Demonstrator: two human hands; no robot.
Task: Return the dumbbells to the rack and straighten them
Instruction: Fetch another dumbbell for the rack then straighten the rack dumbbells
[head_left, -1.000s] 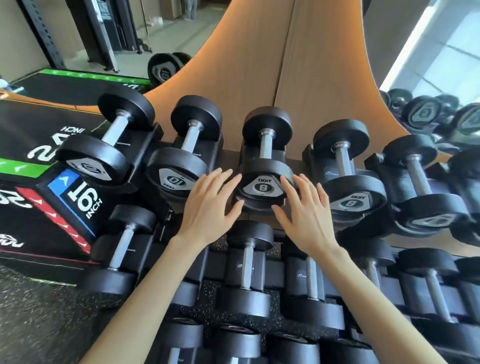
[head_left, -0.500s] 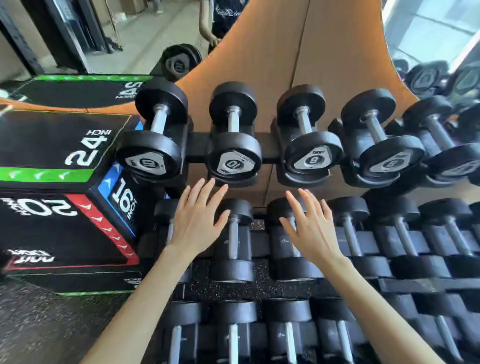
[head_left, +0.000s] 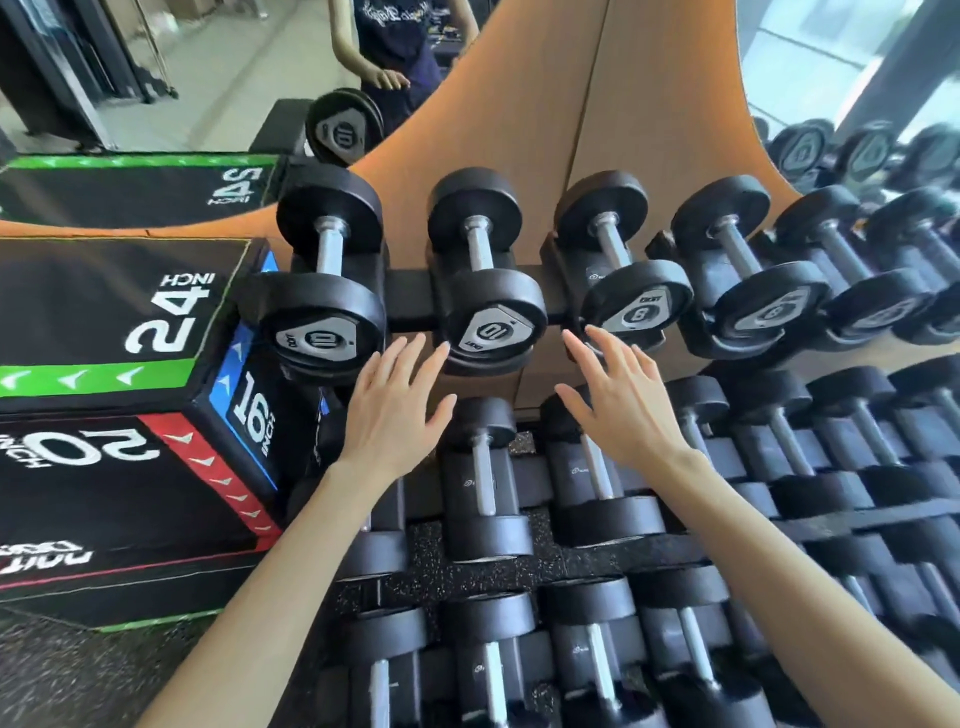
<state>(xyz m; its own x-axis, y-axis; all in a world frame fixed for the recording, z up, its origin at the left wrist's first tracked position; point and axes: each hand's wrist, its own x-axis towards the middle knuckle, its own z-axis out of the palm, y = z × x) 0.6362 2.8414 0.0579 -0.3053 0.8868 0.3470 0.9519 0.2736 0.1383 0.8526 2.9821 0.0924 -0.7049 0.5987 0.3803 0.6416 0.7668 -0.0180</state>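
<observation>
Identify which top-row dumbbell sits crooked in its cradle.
The third from the left, marked 8: its handle slants and its near head swings right, while both 10s beside it point straight out.

head view, looking down, close over rack (head_left: 410, 306)

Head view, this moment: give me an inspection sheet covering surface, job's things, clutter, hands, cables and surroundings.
Surface: tiered dumbbell rack over speckled rubber floor.
Job's things: top row seated in cradles; left 10 dumbbell, second 10 dumbbell, 8 dumbbell; end labels turned at differing angles.
Clutter: nothing seen.
Hands: left hand and right hand open, empty, fingers spread, just below the top row.
Cables: nothing seen.
Surroundings: plyo box at left, wooden panel, mirrors behind.
</observation>
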